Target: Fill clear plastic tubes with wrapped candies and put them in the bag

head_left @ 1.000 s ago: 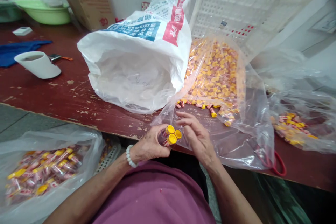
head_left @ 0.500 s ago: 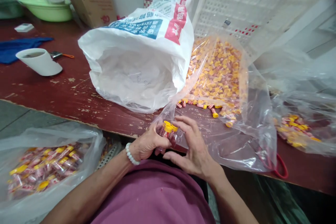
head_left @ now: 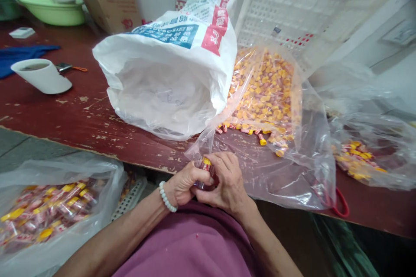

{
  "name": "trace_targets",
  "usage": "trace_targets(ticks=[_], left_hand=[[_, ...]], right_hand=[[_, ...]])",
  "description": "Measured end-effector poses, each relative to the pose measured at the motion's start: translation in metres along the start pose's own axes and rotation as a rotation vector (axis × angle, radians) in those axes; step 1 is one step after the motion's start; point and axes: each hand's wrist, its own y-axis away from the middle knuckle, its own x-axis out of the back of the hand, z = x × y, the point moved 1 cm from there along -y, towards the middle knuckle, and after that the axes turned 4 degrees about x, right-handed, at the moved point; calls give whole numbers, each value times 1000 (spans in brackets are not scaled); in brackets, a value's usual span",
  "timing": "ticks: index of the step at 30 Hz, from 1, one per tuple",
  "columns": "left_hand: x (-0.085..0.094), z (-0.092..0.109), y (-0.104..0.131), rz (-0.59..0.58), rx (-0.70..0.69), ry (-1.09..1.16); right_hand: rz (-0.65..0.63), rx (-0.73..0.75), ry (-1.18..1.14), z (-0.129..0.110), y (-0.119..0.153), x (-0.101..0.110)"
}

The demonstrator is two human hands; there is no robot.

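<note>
Fingers (head_left: 224, 164) of both hands curled in round a yellow-capped tube (head_left: 206, 165), part hidden, can't tell if more sit behind. Left hand (head_left: 186, 184) and right hand (head_left: 228, 184) close together, tube between them at the table (head_left: 87, 125)'s near edge. Beyond: clear plastic (head_left: 289, 181) with a pile of yellow-topped bits (head_left: 264, 91), white sack (head_left: 175, 67) beside it. Bag (head_left: 105, 173) of tubes lower left, mug (head_left: 48, 80) far left

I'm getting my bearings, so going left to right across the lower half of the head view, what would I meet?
Open plastic bag of tubes, pale bead bracelet, held yellow-capped tube, red loop.
</note>
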Motion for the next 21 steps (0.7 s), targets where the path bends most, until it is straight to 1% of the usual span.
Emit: trace_targets(ticks=[3, 4, 5, 7, 8, 9, 10, 12, 15, 17, 19, 21], left_hand=[[11, 4, 0, 65, -60, -18], [14, 6, 1, 79, -78, -36], [17, 8, 2, 86, -91, -63], [20, 12, 5, 106, -116, -136], [21, 13, 6, 126, -136, -178], [21, 14, 7, 153, -158, -221], [21, 14, 7, 180, -177, -266], [20, 13, 7, 218, -208, -364], [18, 11, 5, 233, -260, -489], [18, 11, 4, 227, -295, -522], [19, 12, 3, 217, -313, -547], [21, 12, 2, 210, -330, -577]], right_hand=[[-117, -33, -151, 14, -6, 0], [-130, -62, -190, 23, -11, 1], [-119, -121, -184, 35, -16, 2], [-68, -292, -57, 64, -29, 2], [-46, -385, 55, 80, -37, 1], [-38, -445, 131, 93, -45, -1], [-39, -487, 190, 105, -53, -5], [-64, -519, 240, 121, -67, -14], [-124, -549, 277, 127, -82, -26], [-157, -575, 281, 125, -86, -27], [-165, -594, 266, 121, -86, -22], [-158, -592, 241, 113, -80, -12]])
